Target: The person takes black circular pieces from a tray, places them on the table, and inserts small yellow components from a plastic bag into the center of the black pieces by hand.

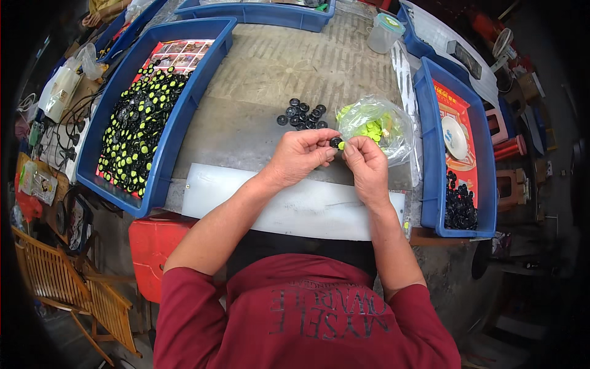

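Note:
Near the middle of the table, my left hand (299, 158) pinches a small black disc (335, 142) that looks like a little wheel. My right hand (367, 165) meets it there, with thumb and finger closed on a small yellow-green round piece (342, 146) against the disc. Just beyond my left hand lies a loose pile of black discs (301, 115). A clear plastic bag (401, 146) holding more yellow-green pieces (372, 129) lies open beyond my right hand. Fingertips partly cover both held parts.
A blue tray (176, 132) at left holds many black discs with yellow-green centres. The blue tray (434, 184) at right contains black parts and a white dish (455, 138). A white board (295, 212) lines the near edge. A lidded plastic tub (385, 34) stands far right.

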